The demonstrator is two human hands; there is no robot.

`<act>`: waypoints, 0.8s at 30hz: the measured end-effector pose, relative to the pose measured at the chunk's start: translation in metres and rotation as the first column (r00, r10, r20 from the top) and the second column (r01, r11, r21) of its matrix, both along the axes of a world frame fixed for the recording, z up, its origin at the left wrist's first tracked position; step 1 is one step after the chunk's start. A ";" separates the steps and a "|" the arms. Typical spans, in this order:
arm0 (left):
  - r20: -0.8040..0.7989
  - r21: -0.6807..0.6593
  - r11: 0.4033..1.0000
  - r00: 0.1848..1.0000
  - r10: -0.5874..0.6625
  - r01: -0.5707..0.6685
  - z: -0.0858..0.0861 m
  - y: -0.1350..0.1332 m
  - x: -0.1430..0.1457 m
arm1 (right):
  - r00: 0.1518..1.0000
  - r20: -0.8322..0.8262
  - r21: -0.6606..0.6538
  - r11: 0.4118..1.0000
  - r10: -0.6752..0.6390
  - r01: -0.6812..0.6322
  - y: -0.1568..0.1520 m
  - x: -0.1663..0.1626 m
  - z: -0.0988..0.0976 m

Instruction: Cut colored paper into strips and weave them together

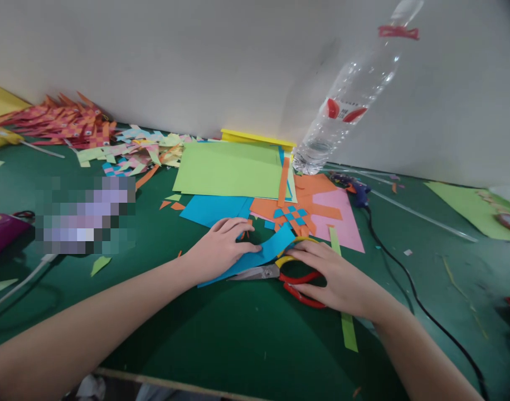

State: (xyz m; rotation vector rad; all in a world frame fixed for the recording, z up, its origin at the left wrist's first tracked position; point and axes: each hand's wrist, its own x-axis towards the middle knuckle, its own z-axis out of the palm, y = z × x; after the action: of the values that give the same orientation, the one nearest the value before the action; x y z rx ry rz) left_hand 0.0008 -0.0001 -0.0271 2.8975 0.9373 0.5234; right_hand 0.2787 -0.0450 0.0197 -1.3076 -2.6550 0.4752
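My left hand (221,245) presses a blue paper strip (277,244) between its thumb and fingers, just above the table. The strip slants up to the right, and its far end reaches my right hand (340,273). That hand grips scissors (258,273) with red and yellow handles, fingers closed about them. Their blades point left along the strip's lower edge; whether they touch the paper I cannot tell. Right behind the hands lies a woven blue and orange paper piece (294,218). A narrow green strip (349,328) runs under my right hand.
Green sheets (229,170), blue paper (213,209) and pink paper (346,217) lie behind the hands. A plastic bottle (342,106) leans at the wall. Right, a glue gun (359,192) trails a black cable (399,275). Woven paper pieces (71,122) are heaped back left.
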 end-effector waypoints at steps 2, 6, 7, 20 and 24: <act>0.000 -0.003 1.000 1.000 0.000 0.000 0.000 0.000 0.000 | 1.000 -0.001 0.003 1.000 0.008 -0.008 0.000 0.001 0.000; 0.028 0.000 1.000 1.000 -0.001 0.001 0.000 0.000 0.001 | 1.000 0.003 0.028 0.999 -0.024 0.024 -0.002 -0.003 0.000; 0.034 0.001 1.000 0.999 0.000 0.000 0.000 -0.001 0.002 | 1.000 0.005 0.030 0.999 -0.030 0.030 -0.003 -0.005 0.000; 0.030 -0.021 1.000 1.000 0.008 -0.008 0.007 -0.002 0.001 | 1.000 0.014 0.037 0.999 0.000 -0.001 -0.006 -0.009 -0.003; 0.036 -0.006 1.000 0.999 0.006 -0.006 0.005 -0.002 0.001 | 0.999 0.026 0.027 0.999 -0.022 0.021 -0.008 -0.016 -0.003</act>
State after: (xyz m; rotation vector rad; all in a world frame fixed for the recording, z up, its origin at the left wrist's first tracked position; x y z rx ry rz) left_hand 0.0015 -0.0020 -0.0217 2.8704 0.9414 0.5701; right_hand 0.2629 -0.0526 0.0169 -1.3432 -2.6562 0.4209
